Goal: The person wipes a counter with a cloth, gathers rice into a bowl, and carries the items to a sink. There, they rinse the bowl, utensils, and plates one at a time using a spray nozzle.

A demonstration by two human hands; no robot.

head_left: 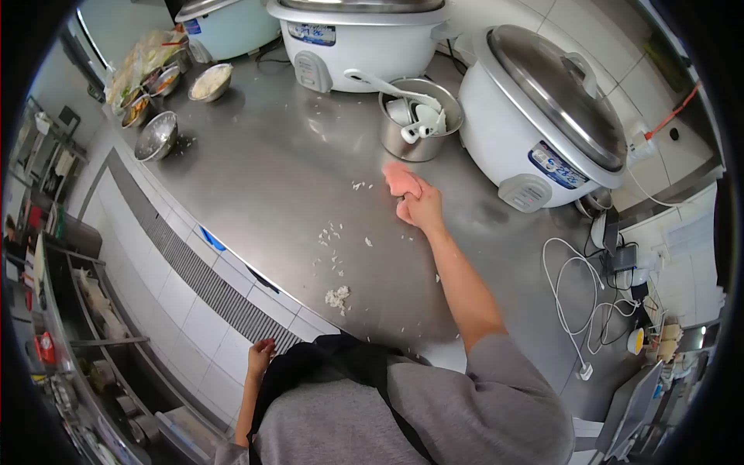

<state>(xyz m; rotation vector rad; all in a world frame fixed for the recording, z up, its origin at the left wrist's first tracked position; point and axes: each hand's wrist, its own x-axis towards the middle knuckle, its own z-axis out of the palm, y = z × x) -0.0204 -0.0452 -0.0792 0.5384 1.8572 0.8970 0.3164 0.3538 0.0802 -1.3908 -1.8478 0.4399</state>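
My right hand (pixel 424 208) is closed on a pink cloth (pixel 401 180) and presses it onto the steel worktop (pixel 256 155), just in front of a metal pot (pixel 415 147). White spatulas and a metal cup stand in that pot. Scattered cooked rice (pixel 338 297) lies on the worktop to the left of my right arm, with a small clump near the front edge. Off the worktop, beside my apron, my left hand (pixel 262 357) hangs with its fingers curled in and nothing visible in them.
Large white rice cookers (pixel 542 116) line the wall. At the far left are bowls of food, including a rice bowl (pixel 210 82), and a tilted metal bowl (pixel 157 136). A coiled white cable (pixel 577 287) lies on the right. A floor drain (pixel 167 240) runs along the left.
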